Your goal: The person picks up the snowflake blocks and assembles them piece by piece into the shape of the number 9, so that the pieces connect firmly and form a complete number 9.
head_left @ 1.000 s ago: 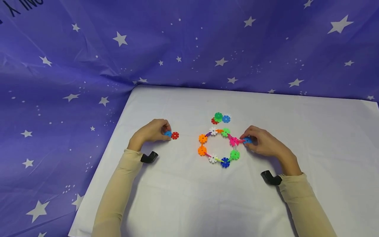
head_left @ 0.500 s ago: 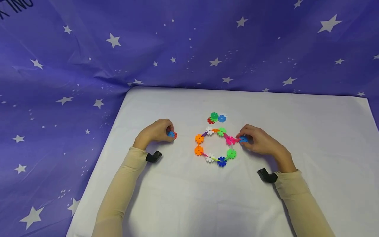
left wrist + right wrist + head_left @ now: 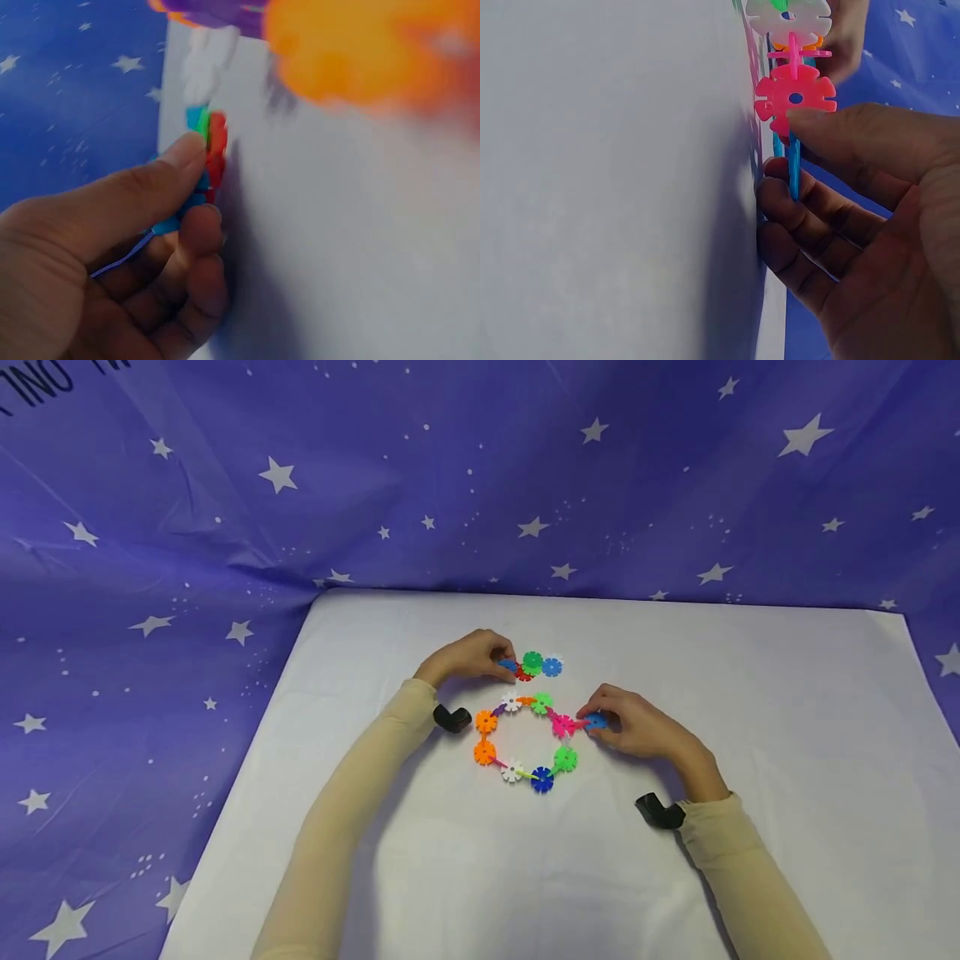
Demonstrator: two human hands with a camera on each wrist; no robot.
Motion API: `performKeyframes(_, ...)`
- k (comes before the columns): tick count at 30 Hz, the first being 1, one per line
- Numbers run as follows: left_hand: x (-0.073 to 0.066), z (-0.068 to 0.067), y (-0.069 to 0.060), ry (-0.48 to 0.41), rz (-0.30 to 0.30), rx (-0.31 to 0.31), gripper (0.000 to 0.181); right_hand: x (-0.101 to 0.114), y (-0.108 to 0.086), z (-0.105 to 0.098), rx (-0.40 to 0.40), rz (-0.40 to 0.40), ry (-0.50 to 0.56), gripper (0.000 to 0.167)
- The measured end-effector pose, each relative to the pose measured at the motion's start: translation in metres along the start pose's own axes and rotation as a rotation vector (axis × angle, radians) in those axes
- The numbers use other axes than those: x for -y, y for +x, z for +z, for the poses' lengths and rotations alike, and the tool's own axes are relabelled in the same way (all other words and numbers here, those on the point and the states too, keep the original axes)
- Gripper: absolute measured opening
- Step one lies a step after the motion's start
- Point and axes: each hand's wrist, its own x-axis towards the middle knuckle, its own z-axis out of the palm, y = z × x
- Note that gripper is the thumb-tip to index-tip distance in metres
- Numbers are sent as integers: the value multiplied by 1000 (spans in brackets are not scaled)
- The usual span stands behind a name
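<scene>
My left hand (image 3: 472, 656) pinches a blue notched plastic disc (image 3: 507, 666) between thumb and fingers, at the left side of a small pile. A red disc (image 3: 523, 673) lies against it; whether the hand also holds red is hidden. In the pile are a green disc (image 3: 533, 661) and a lighter blue disc (image 3: 552, 667). Below it, a ring of linked snowflake discs lies on the table, with an orange disc (image 3: 485, 752) on its left and a pink disc (image 3: 563, 725) on its right. My right hand (image 3: 637, 727) pinches another blue disc (image 3: 596, 721), joined to the ring's pink side.
A white cloth covers the table (image 3: 480, 877). Behind it and to the left hangs a purple star-patterned sheet (image 3: 420, 460). Black wrist mounts (image 3: 660, 812) stick out from both sleeves.
My left hand has moved right and away from me, carrying the blue disc to the pile. My right hand keeps its grip on the ring's blue disc. The head view has shifted slightly.
</scene>
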Motion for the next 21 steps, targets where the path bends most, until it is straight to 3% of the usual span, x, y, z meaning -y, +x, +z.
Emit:
performKeyframes(3,-7,3,15,12,2,22,27,1,-2,4,5,-8,4,23)
performKeyframes(7,-8,4,15,56,-27,-50,37,3,-1,4,-12,-12,-8,26)
performKeyframes(10,-7,5,9,16,-6,-76,41,4,0,2,-34,-9,-17,29)
performKeyframes(15,-5,9,-11,-142,51,-62,44,9,4,1,-31,-26,-3,28)
performKeyframes(21,1,14,-39,-117,88,-150,37,3,10,-5,-88,-50,-8,21)
